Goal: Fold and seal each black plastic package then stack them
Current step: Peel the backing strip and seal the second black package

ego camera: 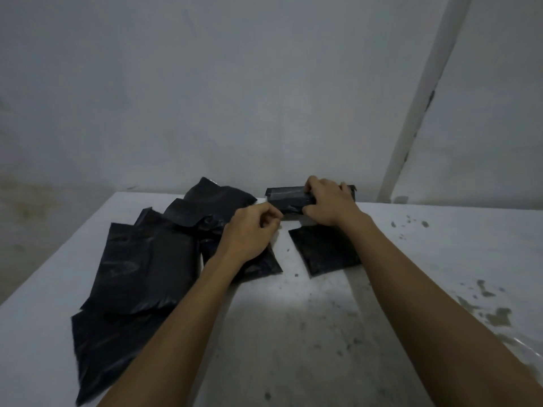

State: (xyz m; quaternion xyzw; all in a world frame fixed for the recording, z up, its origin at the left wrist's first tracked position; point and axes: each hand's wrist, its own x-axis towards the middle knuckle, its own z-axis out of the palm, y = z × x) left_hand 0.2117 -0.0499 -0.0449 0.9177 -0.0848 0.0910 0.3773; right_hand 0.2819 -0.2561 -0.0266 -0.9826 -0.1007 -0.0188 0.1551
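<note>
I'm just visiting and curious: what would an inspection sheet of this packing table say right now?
Surface: white table, speckled with dark marks, worst near its right edge.
Job's things: folded black package at the far edge; flat package lying near it; loose pile of black packages overlapping on the left.
Clutter: clear plastic scrap at the right edge.
Hands: right hand grips the folded package; left hand has curled fingers at that package's left end, what they pinch is unclear.
Cables: nothing seen.
Surroundings: stained grey wall; white pipe leaning on the right.

Single head-worn view, angled forward and down over the white table [323,333], close above both forearms.
</note>
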